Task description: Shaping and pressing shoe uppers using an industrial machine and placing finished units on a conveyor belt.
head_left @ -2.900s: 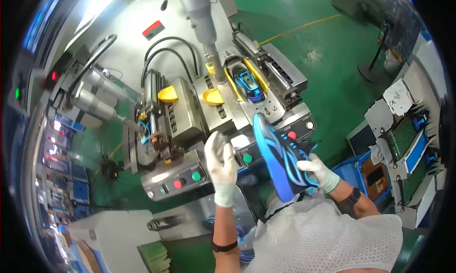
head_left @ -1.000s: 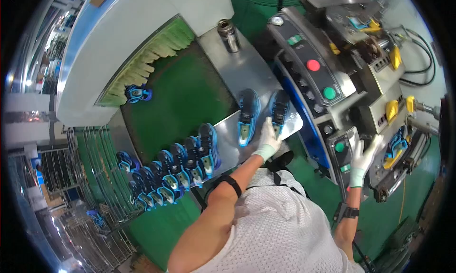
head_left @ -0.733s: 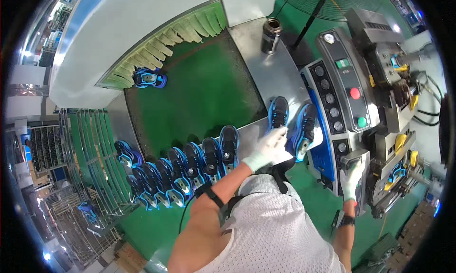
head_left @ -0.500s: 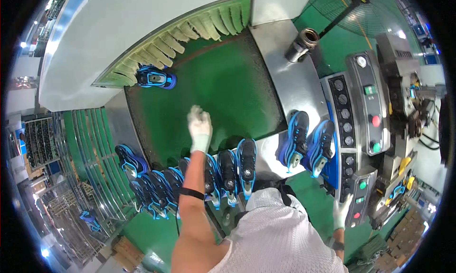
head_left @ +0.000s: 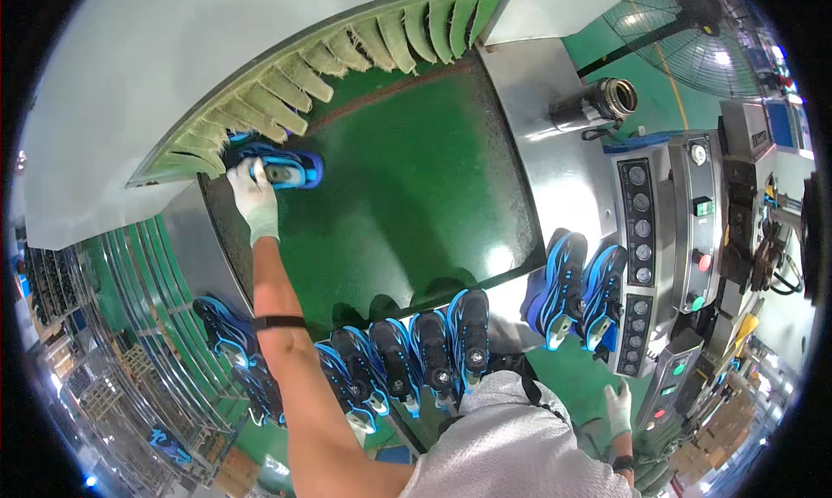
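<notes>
My left hand (head_left: pixel 254 195), in a white glove, reaches over the green conveyor belt (head_left: pixel 407 186) to its far left. Its fingers are closed on the edge of a blue and black running shoe (head_left: pixel 293 170), which lies under the hanging fringe and is partly hidden by the hand. Down at the lower right, my gloved right hand (head_left: pixel 619 411) is held beside the control boxes with nothing in it, its fingers apart. Along the near edge of the belt stands a row of similar shoes (head_left: pixel 429 346), some hidden by my left arm. Another pair of shoes (head_left: pixel 559 290) sits to their right.
Green fabric strips (head_left: pixel 303 82) hang from the curved white machine hood. A dark open flask (head_left: pixel 598 104) lies on the metal side ledge. Control panels (head_left: pixel 641 225) with gauges and buttons line the right. A fan (head_left: pixel 693 39) stands behind; metal racks (head_left: pixel 160 316) fill the left.
My left hand has moved left and farther away, from above the belt onto the shoe by the fringe. My right hand has come away from the lower control box. The whole view has shifted.
</notes>
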A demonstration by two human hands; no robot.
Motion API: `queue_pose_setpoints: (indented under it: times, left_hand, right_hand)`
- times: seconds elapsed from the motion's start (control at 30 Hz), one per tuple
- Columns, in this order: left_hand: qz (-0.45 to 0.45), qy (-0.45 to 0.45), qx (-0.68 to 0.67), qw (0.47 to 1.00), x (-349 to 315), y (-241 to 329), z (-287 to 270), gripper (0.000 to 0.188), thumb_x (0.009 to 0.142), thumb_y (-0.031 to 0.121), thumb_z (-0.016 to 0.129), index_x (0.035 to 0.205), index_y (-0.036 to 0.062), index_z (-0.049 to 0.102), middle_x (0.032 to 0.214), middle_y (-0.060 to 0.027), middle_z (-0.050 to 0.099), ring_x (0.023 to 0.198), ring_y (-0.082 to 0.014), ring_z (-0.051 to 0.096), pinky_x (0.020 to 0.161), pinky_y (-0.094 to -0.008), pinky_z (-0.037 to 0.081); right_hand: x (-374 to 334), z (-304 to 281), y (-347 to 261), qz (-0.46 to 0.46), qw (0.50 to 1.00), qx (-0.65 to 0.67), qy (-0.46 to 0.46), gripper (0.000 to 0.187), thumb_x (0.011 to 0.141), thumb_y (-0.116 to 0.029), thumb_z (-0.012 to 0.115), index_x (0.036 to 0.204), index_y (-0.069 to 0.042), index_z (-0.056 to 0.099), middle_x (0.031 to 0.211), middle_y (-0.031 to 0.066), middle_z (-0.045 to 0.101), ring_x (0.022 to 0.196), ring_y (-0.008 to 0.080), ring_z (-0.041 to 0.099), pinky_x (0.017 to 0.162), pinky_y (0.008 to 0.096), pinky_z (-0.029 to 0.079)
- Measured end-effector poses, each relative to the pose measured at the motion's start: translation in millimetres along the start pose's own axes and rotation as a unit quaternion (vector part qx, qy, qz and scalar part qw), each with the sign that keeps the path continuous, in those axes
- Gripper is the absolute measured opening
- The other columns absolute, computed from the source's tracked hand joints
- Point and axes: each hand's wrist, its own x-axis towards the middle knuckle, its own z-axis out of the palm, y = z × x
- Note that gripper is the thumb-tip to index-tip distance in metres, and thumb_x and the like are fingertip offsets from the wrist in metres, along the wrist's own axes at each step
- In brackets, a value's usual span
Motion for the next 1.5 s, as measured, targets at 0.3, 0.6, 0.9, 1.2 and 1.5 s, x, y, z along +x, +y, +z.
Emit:
queue_pose_setpoints:
  times: [0.3,0.6,0.9,1.2,1.5]
  left_hand:
    - [0.072,-0.142,-0.135,0.978,-121,137,-67,0.024,0.096,0.031,0.063,0.105,0.0105,0.071,0.105,-0.0149,0.062,0.095,-0.0357,0.062,0.087,-0.044,0.052]
    - [0.388,-0.306,-0.328,0.805,-262,434,-172,0.016,0.088,0.029,0.065,0.091,0.0138,0.071,0.091,-0.01,0.057,0.079,-0.0262,0.067,0.062,-0.0398,0.057]
    - [0.413,-0.256,-0.629,0.607,-346,643,-256,0.042,0.083,0.034,0.074,0.111,0.0069,0.058,0.107,-0.0109,0.057,0.091,-0.0323,0.065,0.075,-0.0457,0.055]
    - [0.291,-0.412,-0.532,0.68,-343,680,-224,0.052,0.088,0.014,0.07,0.136,0.0026,0.053,0.131,-0.0186,0.056,0.119,-0.0333,0.058,0.101,-0.0404,0.048]
    - [0.186,-0.364,-0.419,0.811,-356,642,-176,0.04,0.096,0.003,0.062,0.135,-0.0031,0.055,0.131,-0.0155,0.057,0.11,-0.0246,0.067,0.092,-0.0328,0.055]
  right_hand:
    - [-58,10,-202,-0.283,0.942,0.15,-0.105,0.068,0.094,-0.008,0.065,0.152,0.005,0.034,0.155,0.0194,0.042,0.145,0.0267,0.039,0.119,0.0379,0.031]
    - [-100,26,-276,-0.465,0.868,0.128,-0.119,0.073,0.083,-0.011,0.075,0.146,0.003,0.04,0.139,0.0241,0.054,0.128,0.0327,0.056,0.108,0.0378,0.043]
    - [49,-55,-1,-0.248,0.812,0.528,-0.019,0.058,0.094,-0.03,0.069,0.142,-0.005,0.047,0.134,0.0069,0.055,0.119,0.0178,0.055,0.102,0.0371,0.047]
    - [-5,-143,33,-0.181,0.672,0.711,-0.099,0.045,0.084,-0.01,0.066,0.128,0.0,0.058,0.11,0.0051,0.065,0.097,0.0179,0.064,0.089,0.0329,0.053]
    - [-7,-203,48,-0.161,0.559,0.813,-0.002,0.025,0.076,-0.004,0.07,0.099,0.0,0.063,0.088,0.0042,0.066,0.082,0.0129,0.064,0.08,0.0288,0.052]
